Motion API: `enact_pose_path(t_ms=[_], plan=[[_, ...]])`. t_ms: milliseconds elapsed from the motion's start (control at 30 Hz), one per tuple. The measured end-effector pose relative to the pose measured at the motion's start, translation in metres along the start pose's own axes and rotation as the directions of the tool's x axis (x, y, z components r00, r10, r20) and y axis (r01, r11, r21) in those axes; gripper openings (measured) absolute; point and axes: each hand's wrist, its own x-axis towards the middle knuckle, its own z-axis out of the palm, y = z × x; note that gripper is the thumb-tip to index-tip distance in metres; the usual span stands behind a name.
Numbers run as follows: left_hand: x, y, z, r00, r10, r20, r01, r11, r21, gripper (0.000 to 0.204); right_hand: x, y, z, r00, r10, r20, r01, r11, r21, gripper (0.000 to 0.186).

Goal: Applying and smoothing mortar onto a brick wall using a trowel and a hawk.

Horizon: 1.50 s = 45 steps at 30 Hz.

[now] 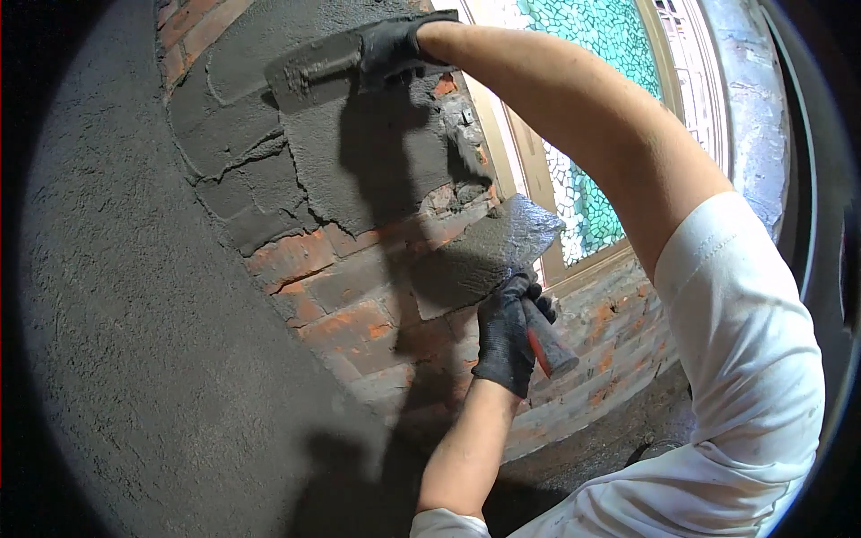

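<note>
One wall point(134, 314), leftmost, is coated grey across the part I can see. Adjacent mortar patch point(327, 175): ragged edge, coverage partial. Float point(330, 72): over the patch's top, right grip point(390, 54) wrapped around its handle. Brickwork point(359, 327) below: bare, apparently the portion left. Left grip point(507, 330): closed around the trowel point(531, 235) handle, near the window point(612, 27).

We've got one head-worn left fisheye: looking down from the wearer's head, close in on the brick wall point(363, 330).
</note>
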Motion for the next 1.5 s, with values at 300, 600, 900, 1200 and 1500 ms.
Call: enact_pose_path(t_ms=[300,600,900,1200,1500], plan=[[-0.008,0.013,0.009,1.000,-0.007,-0.013,0.007,1.000,0.007,0.010,0.006,0.033,-0.030,0.952,-0.093,-0.292,0.093,0.996,-0.014,0.026],[0.003,-0.011,-0.008,0.996,-0.007,-0.085,0.013,0.998,0.067,0.009,-0.158,0.042,0.067,0.993,-0.042,-0.111,0.021,0.982,-0.185,0.028],[-0.002,-0.036,-0.065,0.997,0.073,-0.023,-0.069,0.985,0.156,0.016,-0.283,0.070,0.072,0.985,0.042,0.165,-0.051,0.998,0.048,0.025],[-0.053,-0.013,-0.108,0.998,-0.069,0.012,0.060,0.925,0.375,0.026,-0.357,0.090,0.120,0.889,-0.397,0.227,0.436,0.886,-0.158,0.025],[-0.050,-0.098,-0.096,0.970,0.069,-0.235,0.009,0.948,0.317,0.020,-0.325,-0.004,0.165,0.945,-0.037,0.326,-0.045,0.970,0.240,0.041]])
